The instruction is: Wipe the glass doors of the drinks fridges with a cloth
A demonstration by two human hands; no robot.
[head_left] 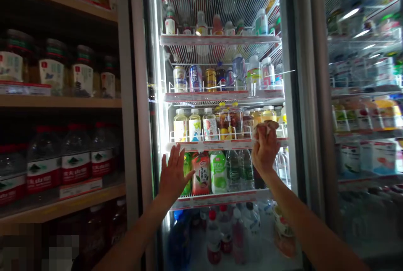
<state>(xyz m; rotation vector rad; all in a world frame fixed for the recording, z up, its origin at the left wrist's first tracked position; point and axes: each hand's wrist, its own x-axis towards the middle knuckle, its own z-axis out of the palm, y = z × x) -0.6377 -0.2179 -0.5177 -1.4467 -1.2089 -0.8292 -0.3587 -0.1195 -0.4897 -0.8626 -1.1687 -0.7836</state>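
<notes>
A lit drinks cooler stands before me behind a glass door [201, 227]. My right hand [265, 153] grips a crumpled, pale cloth [267, 126] against the glass, in front of the juice-bottle shelf. Lower on the left, my left hand [171, 176] is open with fingers spread, its palm toward the pane; it seems to rest on the glass. Seen past that hand are a red tea bottle [200, 174] and a green bottle [218, 172] on a shelf. White-capped juice bottles [195, 124] line the shelf above them.
To the left, wooden shelves [59, 101] carry jars [83, 69] and large red-capped water bottles [75, 151]. Metal door frames [304, 94] border the glass. Another cooler door [367, 157] with drinks behind it stands on the right. Cans [195, 78] fill a middle shelf.
</notes>
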